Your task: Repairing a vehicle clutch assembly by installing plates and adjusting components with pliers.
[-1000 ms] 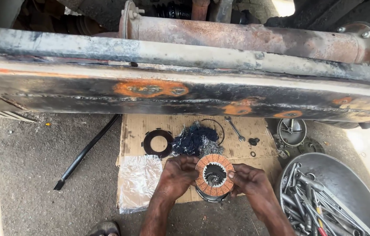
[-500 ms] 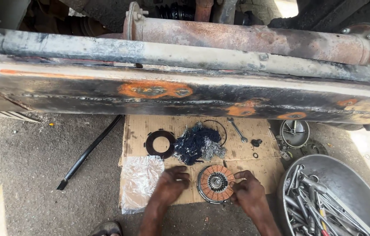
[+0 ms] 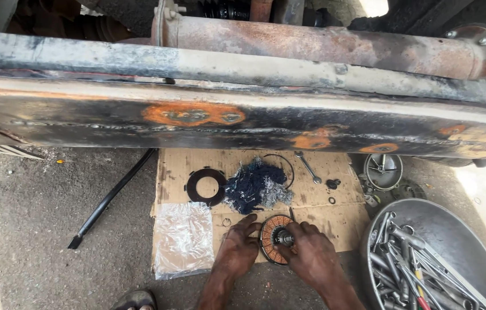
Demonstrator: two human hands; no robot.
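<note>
Cardboard (image 3: 323,201) under me, my left hand (image 3: 237,252) steadies the disc (image 3: 272,238), fingers spread; right hand (image 3: 309,255) pinches its hub. Best kept level.

Soft daylight, glare blown out at right, edges slightly bowed.

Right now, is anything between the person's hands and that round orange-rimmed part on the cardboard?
Nothing visible. The left hand touches the orange-rimmed disc at its left edge, and the right hand grips its centre. The blue rag lies beyond it, apart.
</note>
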